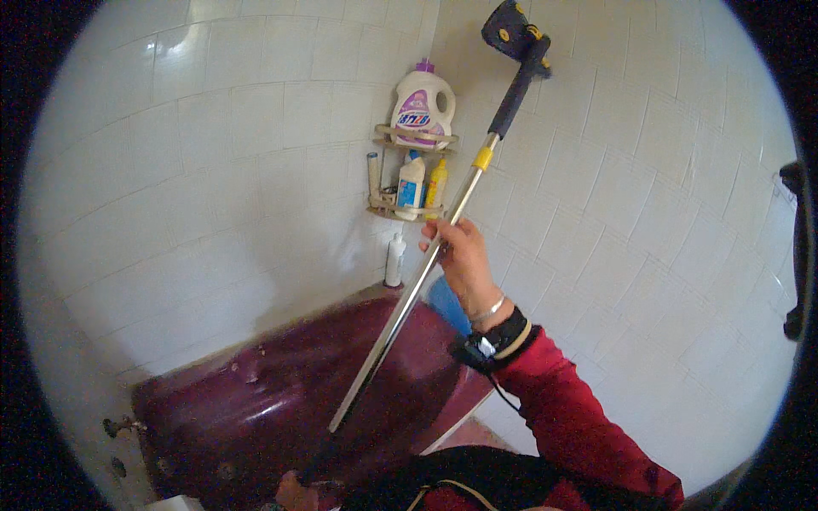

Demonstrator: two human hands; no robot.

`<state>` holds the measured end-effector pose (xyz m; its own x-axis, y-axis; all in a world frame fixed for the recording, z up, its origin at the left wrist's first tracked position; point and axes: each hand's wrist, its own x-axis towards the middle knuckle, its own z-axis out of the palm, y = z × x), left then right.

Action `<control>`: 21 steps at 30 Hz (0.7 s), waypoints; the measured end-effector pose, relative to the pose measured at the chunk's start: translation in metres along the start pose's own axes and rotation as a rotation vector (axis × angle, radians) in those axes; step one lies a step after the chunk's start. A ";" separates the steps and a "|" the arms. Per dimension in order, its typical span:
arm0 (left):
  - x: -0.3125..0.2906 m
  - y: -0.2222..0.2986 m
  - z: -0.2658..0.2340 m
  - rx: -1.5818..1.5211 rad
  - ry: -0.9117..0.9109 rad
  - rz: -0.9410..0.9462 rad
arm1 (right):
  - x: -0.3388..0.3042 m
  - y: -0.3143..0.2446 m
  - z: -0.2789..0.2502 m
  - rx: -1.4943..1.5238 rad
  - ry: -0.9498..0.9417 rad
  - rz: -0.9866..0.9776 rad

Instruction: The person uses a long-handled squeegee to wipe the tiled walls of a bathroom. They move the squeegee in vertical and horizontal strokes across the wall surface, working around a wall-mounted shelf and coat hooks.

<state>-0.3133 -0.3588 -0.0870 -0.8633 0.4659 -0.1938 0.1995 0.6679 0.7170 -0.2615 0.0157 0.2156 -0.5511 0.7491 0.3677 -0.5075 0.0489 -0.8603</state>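
A long-handled brush (409,294) slants across the view over the tub. Its pole is silver with a yellow collar, and its black and yellow head (515,38) is raised high against the tiled wall. Around the middle of the pole my right hand (460,260) is closed, the thumb and fingers curled on the metal. That arm wears a red sleeve, a bracelet and a black wrist strap. Down at the lower edge, my left hand (296,493) is closed at the pole's dark lower end; part of this hand is cut off by the frame.
Beneath the pole lies a dark red bathtub (281,400), with a tap (123,426) at its left. A corner rack (415,140) holds a white jug (422,106) and several bottles. A white bottle (394,260) and something blue (447,305) stand at the tub's far end.
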 end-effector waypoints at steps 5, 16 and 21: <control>-0.036 -0.047 -0.018 0.293 0.593 0.030 | 0.001 0.027 0.009 0.229 0.217 0.177; -0.072 -0.111 -0.073 0.439 0.916 0.100 | -0.029 0.047 0.006 0.602 -0.063 0.517; -0.067 -0.076 -0.134 0.314 0.530 -0.077 | -0.029 0.049 0.011 0.643 -0.052 0.481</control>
<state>-0.3324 -0.5187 -0.0387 -0.9774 0.1116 0.1797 0.1847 0.8645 0.4674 -0.2779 -0.0110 0.1667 -0.8284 0.5588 0.0377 -0.4798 -0.6734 -0.5625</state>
